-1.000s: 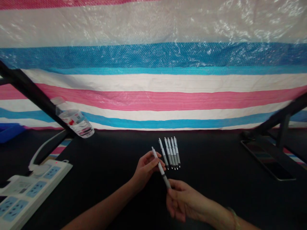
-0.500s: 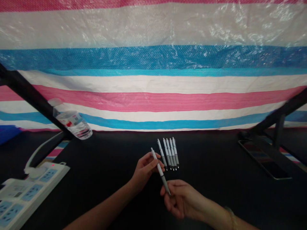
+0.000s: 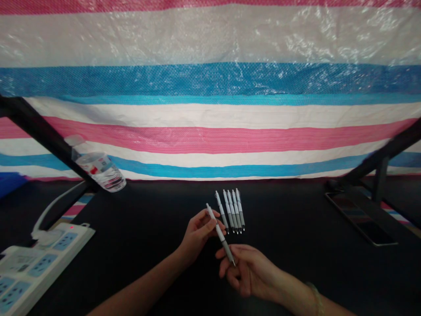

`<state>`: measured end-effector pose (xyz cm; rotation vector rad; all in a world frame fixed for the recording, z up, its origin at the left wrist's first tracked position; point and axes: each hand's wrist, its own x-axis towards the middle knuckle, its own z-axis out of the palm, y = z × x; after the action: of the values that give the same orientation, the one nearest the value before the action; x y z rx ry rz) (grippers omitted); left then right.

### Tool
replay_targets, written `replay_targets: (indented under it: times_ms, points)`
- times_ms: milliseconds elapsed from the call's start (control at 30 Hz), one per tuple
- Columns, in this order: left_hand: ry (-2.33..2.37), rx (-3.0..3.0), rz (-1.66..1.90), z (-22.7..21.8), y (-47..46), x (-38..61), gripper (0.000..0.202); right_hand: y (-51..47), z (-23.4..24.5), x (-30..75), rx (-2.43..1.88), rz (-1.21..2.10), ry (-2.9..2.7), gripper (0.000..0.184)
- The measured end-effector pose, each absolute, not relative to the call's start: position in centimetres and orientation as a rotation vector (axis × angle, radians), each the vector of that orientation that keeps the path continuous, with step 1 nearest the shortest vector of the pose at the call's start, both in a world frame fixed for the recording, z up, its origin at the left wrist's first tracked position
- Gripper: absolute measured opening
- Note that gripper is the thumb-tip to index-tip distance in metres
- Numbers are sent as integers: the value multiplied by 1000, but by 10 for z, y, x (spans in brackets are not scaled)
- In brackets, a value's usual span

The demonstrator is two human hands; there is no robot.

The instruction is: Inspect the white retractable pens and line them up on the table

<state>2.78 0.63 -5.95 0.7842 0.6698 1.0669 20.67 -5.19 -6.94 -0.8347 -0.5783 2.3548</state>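
Observation:
A white click pen with a grey grip (image 3: pixel 221 235) slants down toward me, its tip at the lower right. My left hand (image 3: pixel 198 235) is closed on the upper barrel between thumb and fingers. Around the grey grip near the tip, my right hand (image 3: pixel 250 270) has its thumb and index finger, with the other fingers curled below. Just beyond my left fingers, several matching pens (image 3: pixel 234 210) lie side by side on the black table (image 3: pixel 158 210), tips toward me. One of them (image 3: pixel 221 211) lies slightly apart on the left.
At the left are a white power strip (image 3: pixel 49 259) with a plug in it and a tilted clear plastic bottle (image 3: pixel 104 172). A dark phone (image 3: pixel 362 218) lies at the right, near a black frame leg (image 3: pixel 381 158). A striped sheet (image 3: pixel 210 140) hangs behind the table.
My right index finger has stretched out a little to the left behind the pen's grip. My left hand and the row of pens stay nearly still.

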Motion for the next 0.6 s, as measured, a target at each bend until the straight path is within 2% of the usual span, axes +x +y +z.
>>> replay_targets:
  times_ms: [100,333,600]
  points:
    - [672,786,1070,-59,6,28,25,-54,-65,206,-867,2295,-552,40]
    - [648,796,1058,-58,6,28,25,-55,-65,208,-893,2324,-560,43]
    - [578,814,1041,-65,8,28,20,-54,-69,210,-842,2361,-595,33]
